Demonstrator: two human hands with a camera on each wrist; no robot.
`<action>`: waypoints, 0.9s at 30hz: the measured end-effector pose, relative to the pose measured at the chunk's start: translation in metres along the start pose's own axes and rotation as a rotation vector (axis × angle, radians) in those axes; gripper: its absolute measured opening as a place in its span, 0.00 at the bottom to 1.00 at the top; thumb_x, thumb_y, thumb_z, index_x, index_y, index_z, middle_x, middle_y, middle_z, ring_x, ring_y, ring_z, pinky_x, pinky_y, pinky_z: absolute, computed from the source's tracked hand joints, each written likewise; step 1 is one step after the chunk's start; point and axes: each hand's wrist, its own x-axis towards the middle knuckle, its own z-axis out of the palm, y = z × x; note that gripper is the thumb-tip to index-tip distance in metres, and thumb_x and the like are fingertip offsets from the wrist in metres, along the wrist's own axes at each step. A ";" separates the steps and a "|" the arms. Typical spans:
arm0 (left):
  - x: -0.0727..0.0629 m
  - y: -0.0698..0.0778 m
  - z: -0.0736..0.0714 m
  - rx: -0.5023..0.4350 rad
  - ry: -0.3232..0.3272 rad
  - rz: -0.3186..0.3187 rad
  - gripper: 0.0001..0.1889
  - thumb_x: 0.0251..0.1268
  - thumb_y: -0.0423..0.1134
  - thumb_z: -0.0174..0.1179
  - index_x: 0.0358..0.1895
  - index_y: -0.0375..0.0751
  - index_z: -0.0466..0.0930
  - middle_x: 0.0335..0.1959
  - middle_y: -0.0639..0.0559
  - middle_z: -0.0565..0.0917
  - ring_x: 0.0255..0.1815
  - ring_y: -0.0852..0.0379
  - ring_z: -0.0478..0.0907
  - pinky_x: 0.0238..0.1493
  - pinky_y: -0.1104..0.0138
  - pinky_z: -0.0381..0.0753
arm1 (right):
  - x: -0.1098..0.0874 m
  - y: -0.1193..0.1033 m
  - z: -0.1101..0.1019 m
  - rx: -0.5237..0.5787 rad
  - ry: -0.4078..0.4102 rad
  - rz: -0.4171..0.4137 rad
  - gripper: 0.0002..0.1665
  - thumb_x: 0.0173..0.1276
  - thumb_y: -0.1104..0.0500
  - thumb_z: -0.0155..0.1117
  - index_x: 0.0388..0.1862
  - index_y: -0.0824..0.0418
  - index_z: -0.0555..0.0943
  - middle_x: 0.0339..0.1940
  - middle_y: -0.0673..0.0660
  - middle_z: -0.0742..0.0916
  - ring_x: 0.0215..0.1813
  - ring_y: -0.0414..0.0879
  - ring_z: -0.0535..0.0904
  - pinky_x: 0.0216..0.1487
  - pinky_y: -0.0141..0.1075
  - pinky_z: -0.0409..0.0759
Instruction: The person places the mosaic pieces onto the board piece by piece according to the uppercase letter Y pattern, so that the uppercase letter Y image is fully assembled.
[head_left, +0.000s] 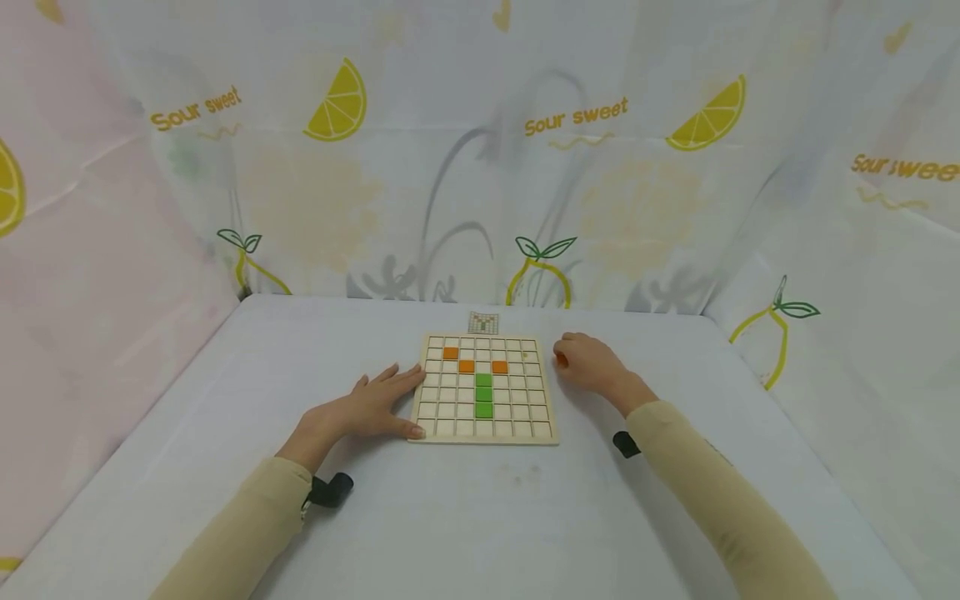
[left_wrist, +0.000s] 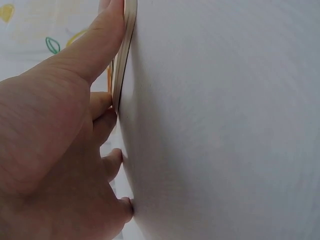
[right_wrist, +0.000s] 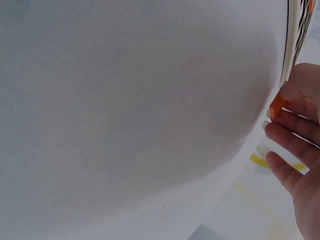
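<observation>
A wooden grid board (head_left: 487,441) lies on the white table, with cream squares, several orange tiles including one orange tile (head_left: 450,353) at upper left, and a column of green tiles (head_left: 483,395) near the middle. My left hand (head_left: 367,404) rests at the board's left edge, fingers spread, thumb at the lower left corner. Just off the board's upper right side, my right hand (head_left: 588,364) pinches an orange tile (right_wrist: 278,104) between thumb and fingers. In the right wrist view, the other fingers are loosely bent and the board's edge stands just beyond.
A small card (head_left: 483,323) with a printed grid pattern lies behind the board. White cloth printed with lemons (head_left: 542,283) hangs at the back and sides of the table (head_left: 480,525). Dark wrist straps (head_left: 330,490) show below both sleeves.
</observation>
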 end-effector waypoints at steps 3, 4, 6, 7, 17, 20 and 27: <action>-0.001 0.001 -0.001 -0.003 0.000 0.000 0.55 0.55 0.63 0.69 0.81 0.47 0.49 0.83 0.49 0.51 0.83 0.38 0.37 0.77 0.34 0.33 | 0.002 -0.004 -0.001 0.002 0.014 -0.008 0.05 0.69 0.64 0.60 0.35 0.62 0.82 0.30 0.54 0.80 0.31 0.46 0.71 0.37 0.38 0.74; -0.001 0.002 -0.001 -0.004 0.001 0.001 0.55 0.54 0.63 0.69 0.81 0.47 0.49 0.83 0.49 0.51 0.83 0.38 0.37 0.77 0.34 0.33 | 0.003 -0.005 -0.001 0.001 0.017 -0.012 0.05 0.69 0.64 0.60 0.35 0.62 0.82 0.30 0.53 0.80 0.31 0.46 0.71 0.37 0.38 0.73; -0.001 0.002 -0.001 -0.003 0.004 0.002 0.55 0.55 0.63 0.69 0.80 0.47 0.50 0.83 0.49 0.51 0.83 0.38 0.37 0.77 0.34 0.33 | 0.005 -0.007 -0.001 0.007 0.017 -0.015 0.05 0.69 0.64 0.59 0.34 0.62 0.82 0.30 0.53 0.79 0.32 0.46 0.70 0.37 0.37 0.72; -0.001 0.002 -0.001 -0.003 0.005 0.002 0.55 0.55 0.63 0.69 0.80 0.47 0.50 0.83 0.49 0.51 0.83 0.38 0.37 0.77 0.34 0.33 | 0.006 -0.008 -0.001 0.012 0.015 -0.015 0.05 0.68 0.64 0.59 0.34 0.61 0.82 0.30 0.53 0.79 0.32 0.46 0.70 0.37 0.36 0.71; 0.001 0.000 0.002 -0.003 -0.003 0.005 0.55 0.54 0.64 0.68 0.81 0.48 0.50 0.83 0.50 0.51 0.84 0.38 0.37 0.77 0.35 0.33 | 0.014 -0.015 -0.002 0.028 -0.006 -0.020 0.03 0.66 0.65 0.61 0.35 0.61 0.82 0.30 0.53 0.79 0.33 0.46 0.70 0.36 0.36 0.69; 0.001 -0.001 0.001 -0.005 -0.001 0.004 0.55 0.54 0.64 0.69 0.80 0.48 0.50 0.83 0.50 0.51 0.84 0.38 0.37 0.77 0.35 0.33 | 0.017 -0.017 -0.003 0.036 0.000 -0.018 0.04 0.66 0.64 0.61 0.37 0.61 0.82 0.31 0.53 0.80 0.34 0.46 0.71 0.37 0.36 0.71; 0.002 -0.002 0.002 0.000 0.008 0.005 0.55 0.53 0.64 0.68 0.81 0.48 0.50 0.83 0.49 0.51 0.83 0.37 0.38 0.77 0.34 0.33 | 0.023 -0.025 -0.003 0.032 -0.029 -0.006 0.04 0.67 0.64 0.62 0.39 0.61 0.83 0.34 0.53 0.82 0.36 0.47 0.72 0.40 0.38 0.74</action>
